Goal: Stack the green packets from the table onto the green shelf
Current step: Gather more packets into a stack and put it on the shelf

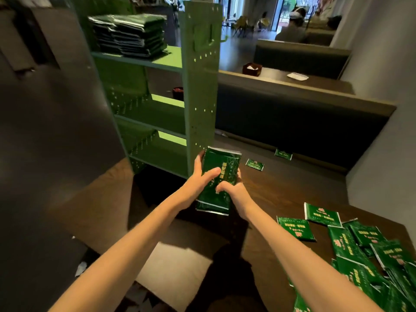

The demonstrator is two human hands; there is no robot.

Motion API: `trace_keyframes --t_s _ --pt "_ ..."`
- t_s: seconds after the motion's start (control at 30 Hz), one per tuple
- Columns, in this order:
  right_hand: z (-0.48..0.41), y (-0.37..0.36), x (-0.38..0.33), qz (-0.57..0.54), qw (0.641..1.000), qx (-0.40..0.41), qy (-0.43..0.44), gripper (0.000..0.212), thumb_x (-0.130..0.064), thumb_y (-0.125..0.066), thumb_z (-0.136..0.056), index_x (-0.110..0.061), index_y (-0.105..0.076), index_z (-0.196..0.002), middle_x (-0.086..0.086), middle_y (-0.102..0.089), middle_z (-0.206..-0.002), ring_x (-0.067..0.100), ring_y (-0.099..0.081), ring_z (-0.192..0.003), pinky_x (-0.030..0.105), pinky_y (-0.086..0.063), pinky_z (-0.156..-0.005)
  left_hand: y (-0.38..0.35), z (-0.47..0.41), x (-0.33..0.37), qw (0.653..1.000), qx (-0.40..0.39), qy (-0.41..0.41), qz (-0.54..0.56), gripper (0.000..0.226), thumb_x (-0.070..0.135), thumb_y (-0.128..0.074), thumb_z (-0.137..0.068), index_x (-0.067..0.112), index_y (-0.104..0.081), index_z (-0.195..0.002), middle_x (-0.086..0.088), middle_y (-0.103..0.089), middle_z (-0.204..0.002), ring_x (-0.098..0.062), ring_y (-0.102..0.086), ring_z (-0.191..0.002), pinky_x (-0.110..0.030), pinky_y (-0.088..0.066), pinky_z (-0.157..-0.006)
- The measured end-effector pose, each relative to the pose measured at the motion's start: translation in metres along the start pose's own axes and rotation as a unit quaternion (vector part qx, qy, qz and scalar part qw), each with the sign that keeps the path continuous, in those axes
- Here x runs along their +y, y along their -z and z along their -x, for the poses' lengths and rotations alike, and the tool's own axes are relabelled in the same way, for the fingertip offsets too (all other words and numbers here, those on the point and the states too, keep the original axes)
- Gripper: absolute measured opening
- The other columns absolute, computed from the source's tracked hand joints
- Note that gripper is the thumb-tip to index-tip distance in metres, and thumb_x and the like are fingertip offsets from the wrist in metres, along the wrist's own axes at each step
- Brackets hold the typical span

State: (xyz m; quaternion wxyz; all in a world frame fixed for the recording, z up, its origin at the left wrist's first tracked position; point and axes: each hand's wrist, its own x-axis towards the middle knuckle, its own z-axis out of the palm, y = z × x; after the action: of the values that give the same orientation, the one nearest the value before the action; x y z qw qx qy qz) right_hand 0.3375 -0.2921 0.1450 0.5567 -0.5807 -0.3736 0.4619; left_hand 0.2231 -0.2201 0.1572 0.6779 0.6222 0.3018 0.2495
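Gripping a small bundle of glossy green foil packets (pixel 218 180) between both hands, a person stands at the corner of a dark wooden table (pixel 292 190), just in front of a tall green perforated-metal shelf unit (pixel 200 86). The left hand (pixel 200 179) wraps the bundle's left edge, thumb laid across its face; the right hand (pixel 234 190) closes its fingers around the lower right side, squaring the packets together.

The job looks roughly half done. Two neat piles of dark green packets (pixel 130 34) already sit on the top shelf, while the three lower shelves appear bare. A loose heap of green packets (pixel 360 251) lies scattered on the table at right, and two strays (pixel 254 164) rest farther back near a dark grey upholstered bench back (pixel 304 113).

Nothing blocks the reach to the shelf's open front; its side panel stands close beside the bundle. A small dark cup (pixel 177 93) is visible behind the unit. People sit in the far background.
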Motion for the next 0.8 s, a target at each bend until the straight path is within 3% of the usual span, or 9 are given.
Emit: trace_keyframes --t_s 0.07,0.17,0.3,0.4,0.53,0.6,0.7,0.77,0.8 --pt "-0.013 -0.030 -0.012 -0.007 1.000 -0.003 0.001 0.059 -0.015 -0.060 -0.055 -0.004 -0.051 -0.113 -0.002 -0.060 -0.091 0.006 -0.057 -0.080 0.009 -0.048 -0.062 0.031 -0.002 0.015 0.999 0.008 -0.034 -0.013 0.070 0.022 -0.051 -0.095 0.035 -0.005 -0.146 0.001 -0.045 -0.137 -0.008 -0.054 -0.113 -0.025 -0.044 -0.095" --pt "-0.039 -0.082 -0.026 -0.012 1.000 0.013 -0.005 0.008 -0.016 -0.062 -0.064 -0.012 -0.061 -0.071 -0.003 -0.059 -0.075 0.001 -0.055 -0.066 0.017 -0.043 -0.070 0.086 -0.005 0.034 0.998 0.021 -0.052 -0.028 0.054 0.019 -0.048 -0.096 0.038 -0.015 -0.134 0.010 -0.055 -0.115 0.000 -0.057 -0.100 -0.019 -0.046 -0.083" --pt "-0.079 -0.145 -0.055 -0.034 0.998 0.026 0.036 0.006 -0.012 -0.061 -0.066 -0.015 -0.058 -0.071 -0.005 -0.059 -0.072 0.006 -0.054 -0.067 0.016 -0.045 -0.063 0.158 -0.019 0.067 0.996 0.036 -0.073 -0.048 0.046 0.016 -0.047 -0.097 0.035 -0.020 -0.128 0.013 -0.057 -0.105 0.001 -0.059 -0.091 -0.014 -0.049 -0.072" --pt "-0.111 -0.181 -0.079 -0.072 0.996 0.011 0.049 0.039 -0.015 -0.057 -0.057 -0.013 -0.054 -0.096 -0.004 -0.060 -0.079 0.005 -0.058 -0.069 0.014 -0.047 -0.059 0.209 -0.035 0.089 0.995 0.019 -0.081 -0.054 0.058 0.016 -0.049 -0.096 0.036 -0.016 -0.139 0.017 -0.055 -0.110 0.004 -0.058 -0.095 -0.016 -0.046 -0.075" --pt "-0.135 -0.205 -0.095 -0.064 0.997 0.006 0.052 0.052 -0.012 -0.058 -0.062 -0.016 -0.048 -0.113 0.000 -0.061 -0.095 0.012 -0.057 -0.087 0.023 -0.046 -0.068 0.248 -0.046 0.108 0.993 -0.012 -0.100 -0.070 0.079 0.027 -0.066 -0.085 0.044 -0.013 -0.141 0.000 -0.050 -0.132 -0.016 -0.058 -0.114 -0.035 -0.049 -0.095" --pt "-0.148 -0.212 -0.097 -0.037 0.995 0.021 0.085 0.070 -0.007 -0.058 -0.058 -0.016 -0.037 -0.123 -0.002 -0.058 -0.103 0.010 -0.056 -0.095 0.020 -0.048 -0.072 0.264 -0.048 0.111 0.989 -0.026 -0.114 -0.091 0.098 0.037 -0.072 -0.067 0.042 -0.009 -0.142 0.005 -0.048 -0.133 -0.011 -0.055 -0.118 -0.032 -0.048 -0.097" --pt "-0.154 -0.219 -0.085 0.015 0.991 0.023 0.127 0.091 0.012 -0.066 -0.058 -0.011 -0.023 -0.134 -0.005 -0.049 -0.112 0.003 -0.050 -0.100 0.016 -0.051 -0.083 0.278 -0.044 0.100 0.985 -0.050 -0.123 -0.113 0.093 0.030 -0.073 -0.054 0.030 -0.024 -0.133 0.008 -0.053 -0.125 -0.002 -0.057 -0.113 -0.021 -0.051 -0.088" --pt "-0.149 -0.224 -0.060 0.036 0.995 0.014 0.091 0.097 0.020 -0.069 -0.064 -0.013 -0.016 -0.139 -0.008 -0.044 -0.117 0.001 -0.048 -0.102 0.019 -0.048 -0.087 0.285 -0.035 0.074 0.983 -0.065 -0.114 -0.128 0.092 0.023 -0.075 -0.051 0.022 -0.026 -0.130 0.004 -0.052 -0.123 -0.002 -0.057 -0.115 -0.020 -0.049 -0.090" --pt "-0.145 -0.223 -0.045 0.059 0.996 -0.005 0.071 0.097 0.013 -0.072 -0.068 -0.016 -0.015 -0.141 -0.009 -0.042 -0.123 0.004 -0.049 -0.109 0.022 -0.048 -0.089 0.287 -0.029 0.058 0.981 -0.069 -0.109 -0.143 0.093 0.022 -0.076 -0.052 0.018 -0.025 -0.130 0.003 -0.051 -0.123 -0.001 -0.055 -0.117 -0.020 -0.047 -0.092"
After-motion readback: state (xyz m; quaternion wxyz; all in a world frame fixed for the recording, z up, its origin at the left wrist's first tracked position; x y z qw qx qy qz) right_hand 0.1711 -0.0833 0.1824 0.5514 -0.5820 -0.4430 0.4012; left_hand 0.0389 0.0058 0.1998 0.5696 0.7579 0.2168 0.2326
